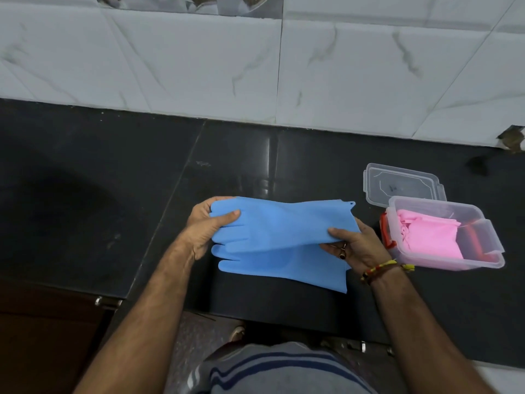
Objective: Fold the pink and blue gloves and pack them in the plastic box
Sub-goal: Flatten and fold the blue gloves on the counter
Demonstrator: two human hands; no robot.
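Head view: lower blue glove (284,268) half-hidden.

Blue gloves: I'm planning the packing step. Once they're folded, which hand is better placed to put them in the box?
Probably the right hand: it grips the cuff end of the blue gloves right beside the open plastic box, which holds the pink gloves. The left hand holds the far, finger end.

- No text, label, brand, number or sign can be read anywhere in the head view.
- The clear lid (403,185) lying on the desk (85,194) has small dark marks near its middle, too small and blurred to tell whether they are letters.
- The wall tiles (199,58) carry only grey marble veining, no writing.
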